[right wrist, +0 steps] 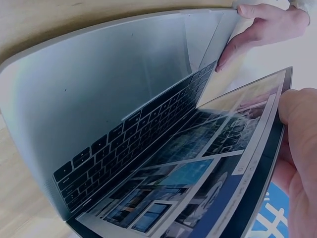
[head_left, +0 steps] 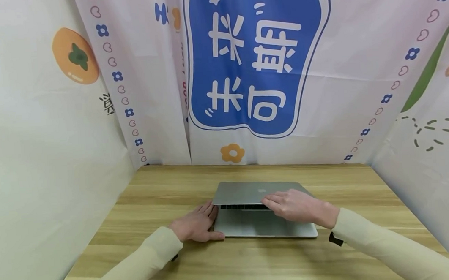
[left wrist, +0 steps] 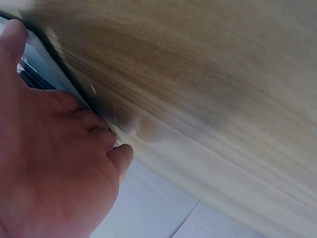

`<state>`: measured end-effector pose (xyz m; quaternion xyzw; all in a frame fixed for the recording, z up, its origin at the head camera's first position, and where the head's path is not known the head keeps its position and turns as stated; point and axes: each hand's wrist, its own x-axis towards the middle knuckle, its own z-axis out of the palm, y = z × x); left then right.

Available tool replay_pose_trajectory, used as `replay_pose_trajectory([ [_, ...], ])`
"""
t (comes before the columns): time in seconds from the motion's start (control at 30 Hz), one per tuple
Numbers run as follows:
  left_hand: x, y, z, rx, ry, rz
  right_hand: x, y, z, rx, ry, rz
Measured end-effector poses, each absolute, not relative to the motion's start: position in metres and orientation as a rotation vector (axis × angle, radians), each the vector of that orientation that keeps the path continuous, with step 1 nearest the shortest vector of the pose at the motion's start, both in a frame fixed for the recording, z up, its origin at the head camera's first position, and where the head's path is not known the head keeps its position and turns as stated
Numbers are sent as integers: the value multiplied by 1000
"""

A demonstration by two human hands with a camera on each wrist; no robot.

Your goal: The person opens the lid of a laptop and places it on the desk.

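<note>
A silver laptop (head_left: 248, 227) lies on the wooden table with its lid (head_left: 246, 192) tilted low over the keyboard (right wrist: 133, 144). My right hand (head_left: 298, 206) holds the lid's free edge, thumb and fingers on either side of it. In the right wrist view the screen (right wrist: 183, 183) is lit with pictures. Against the laptop's left side rests my left hand (head_left: 198, 224), its fingers stretched along the edge and its thumb at the front corner. The left wrist view shows that hand (left wrist: 54, 153) beside the base, with part of the laptop hidden behind it.
The wooden table (head_left: 166, 185) reaches back to a printed cloth (head_left: 153, 97) with a blue sign and white characters. White printed walls (head_left: 50, 166) stand at left and right. A dark strap (head_left: 335, 239) shows at the right cuff.
</note>
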<state>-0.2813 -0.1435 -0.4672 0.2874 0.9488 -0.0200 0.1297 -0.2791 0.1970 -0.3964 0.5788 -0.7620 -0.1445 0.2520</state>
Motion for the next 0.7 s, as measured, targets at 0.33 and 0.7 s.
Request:
replay_pose_trajectory([
  [0.33,-281,-144,-462,845,2743,-56,-287,199,-400,1570,-1893,-329],
  [0.7,-280,-145,-460,862,2736,-46,-289,202,-396,1550,-1896,-370],
])
